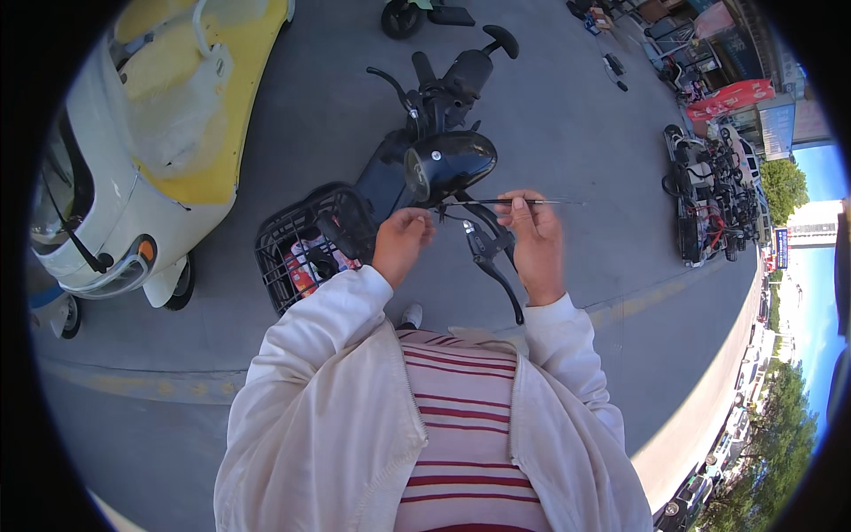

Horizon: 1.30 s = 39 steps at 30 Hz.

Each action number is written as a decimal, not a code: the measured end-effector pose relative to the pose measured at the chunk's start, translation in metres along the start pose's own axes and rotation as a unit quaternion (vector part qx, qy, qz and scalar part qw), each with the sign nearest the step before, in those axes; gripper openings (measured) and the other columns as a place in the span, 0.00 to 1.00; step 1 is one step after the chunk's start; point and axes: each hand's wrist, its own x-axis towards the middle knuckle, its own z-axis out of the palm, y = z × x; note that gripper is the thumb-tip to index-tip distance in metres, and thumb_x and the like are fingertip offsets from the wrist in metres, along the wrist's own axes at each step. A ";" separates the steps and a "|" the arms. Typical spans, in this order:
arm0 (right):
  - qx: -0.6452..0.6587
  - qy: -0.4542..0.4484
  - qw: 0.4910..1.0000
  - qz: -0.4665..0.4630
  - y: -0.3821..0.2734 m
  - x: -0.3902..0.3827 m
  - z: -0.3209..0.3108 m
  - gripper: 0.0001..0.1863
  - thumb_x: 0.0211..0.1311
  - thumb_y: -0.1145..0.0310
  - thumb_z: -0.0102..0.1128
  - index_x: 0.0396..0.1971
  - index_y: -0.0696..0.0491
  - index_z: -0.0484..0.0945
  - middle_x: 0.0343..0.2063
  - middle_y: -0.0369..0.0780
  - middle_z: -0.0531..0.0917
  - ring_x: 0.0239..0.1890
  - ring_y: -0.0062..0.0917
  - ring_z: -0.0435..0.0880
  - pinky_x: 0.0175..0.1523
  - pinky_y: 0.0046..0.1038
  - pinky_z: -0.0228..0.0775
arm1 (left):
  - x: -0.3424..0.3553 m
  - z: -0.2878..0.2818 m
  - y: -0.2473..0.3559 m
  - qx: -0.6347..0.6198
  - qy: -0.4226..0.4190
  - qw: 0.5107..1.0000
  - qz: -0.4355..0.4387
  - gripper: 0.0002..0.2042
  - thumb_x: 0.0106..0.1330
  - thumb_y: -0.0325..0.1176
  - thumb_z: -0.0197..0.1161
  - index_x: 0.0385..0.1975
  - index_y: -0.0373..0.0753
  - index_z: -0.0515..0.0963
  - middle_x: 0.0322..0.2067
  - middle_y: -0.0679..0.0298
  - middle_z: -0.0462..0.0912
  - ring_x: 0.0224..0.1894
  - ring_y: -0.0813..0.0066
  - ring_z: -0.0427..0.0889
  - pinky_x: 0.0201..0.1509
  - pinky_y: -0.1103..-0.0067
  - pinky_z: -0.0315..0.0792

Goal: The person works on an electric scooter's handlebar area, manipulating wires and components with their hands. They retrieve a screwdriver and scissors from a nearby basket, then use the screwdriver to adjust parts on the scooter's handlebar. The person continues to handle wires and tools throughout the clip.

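My right hand (533, 248) pinches a thin black cable (496, 201) with a fine wire protruding at its right end. My left hand (403, 239) has curled fingers near dark wires below the headlamp; what they hold, if anything, is too small to make out. Between and above my hands is the round black headlamp (454, 164) of a scooter (383, 177). A loose-looking brake lever assembly (487, 253) with a grip lies between my hands, lower than the cable. A black wire basket (279, 257) with colourful items inside is left of my left hand.
A white and yellow vehicle (142, 204) stands close on the left. A green scooter (403, 19) is at the top. On the right are clustered scooters (709, 191), red signboards (727, 99) and parked cars (683, 501). Yellow line markings cross the pavement.
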 end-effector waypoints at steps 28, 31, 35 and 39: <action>0.004 -0.299 0.945 -0.133 0.048 -0.090 0.007 0.15 0.64 0.73 0.61 0.51 0.58 0.78 0.44 0.46 0.82 0.48 0.33 0.83 0.54 0.28 0.73 | -0.094 -0.016 0.051 0.372 -0.222 0.860 0.270 0.20 0.59 0.35 0.67 0.52 0.39 0.76 0.34 0.56 0.83 0.34 0.56 0.82 0.39 0.68 0.72; 0.151 -0.246 0.957 0.008 0.053 -0.105 0.008 0.12 0.68 0.73 0.57 0.48 0.60 0.79 0.38 0.43 0.82 0.41 0.26 0.82 0.48 0.24 0.74 | -0.091 -0.016 0.042 0.387 -0.223 0.829 0.337 0.15 0.60 0.32 0.66 0.47 0.39 0.79 0.31 0.57 0.82 0.33 0.56 0.81 0.39 0.68 0.72; 0.267 -0.110 0.953 0.095 0.062 -0.114 -0.002 0.10 0.70 0.72 0.54 0.43 0.61 0.79 0.32 0.40 0.83 0.34 0.19 0.80 0.42 0.21 0.73 | -0.096 -0.018 0.047 0.454 -0.209 0.820 0.279 0.10 0.60 0.30 0.65 0.41 0.38 0.80 0.29 0.57 0.82 0.32 0.56 0.81 0.36 0.69 0.73; 0.223 -0.116 0.957 0.145 0.058 -0.111 -0.002 0.09 0.70 0.72 0.53 0.40 0.61 0.80 0.29 0.38 0.83 0.31 0.17 0.79 0.39 0.20 0.73 | -0.098 -0.002 0.060 0.468 -0.234 0.795 0.307 0.09 0.61 0.31 0.64 0.40 0.37 0.79 0.26 0.57 0.80 0.30 0.57 0.81 0.34 0.70 0.73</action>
